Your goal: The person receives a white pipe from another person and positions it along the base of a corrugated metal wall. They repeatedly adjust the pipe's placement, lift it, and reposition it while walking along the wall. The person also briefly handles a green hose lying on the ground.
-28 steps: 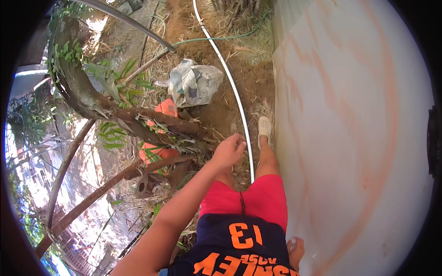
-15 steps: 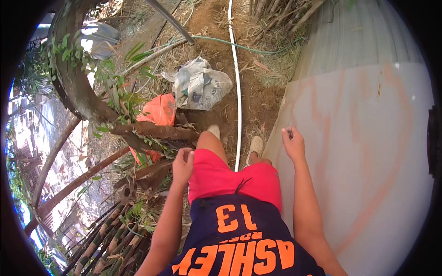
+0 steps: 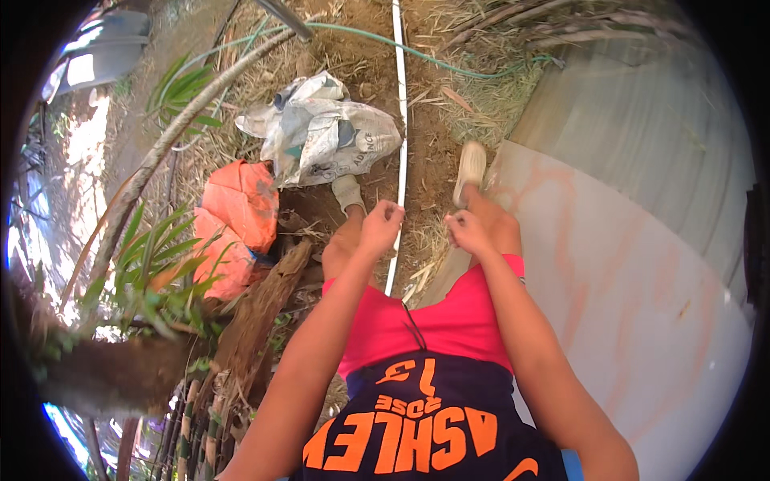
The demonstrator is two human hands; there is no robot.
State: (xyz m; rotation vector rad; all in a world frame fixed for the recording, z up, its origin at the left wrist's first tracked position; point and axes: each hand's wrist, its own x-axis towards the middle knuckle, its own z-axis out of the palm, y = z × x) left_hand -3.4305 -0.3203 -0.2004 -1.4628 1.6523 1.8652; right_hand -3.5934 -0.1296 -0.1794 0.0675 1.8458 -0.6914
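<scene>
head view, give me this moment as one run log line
left hand: curled, nearest white pipe, nothing visibly held | right hand: curled, nothing visibly held | around: white sack beside pipe, orange sack farther left

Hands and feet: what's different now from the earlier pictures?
Since the picture just before, the left hand and right hand have swung inward, nearer each other. The left shoe has moved forward, closer to the white sack. No grab or release shows. The sack, orange bag and white pipe stayed put.
</scene>
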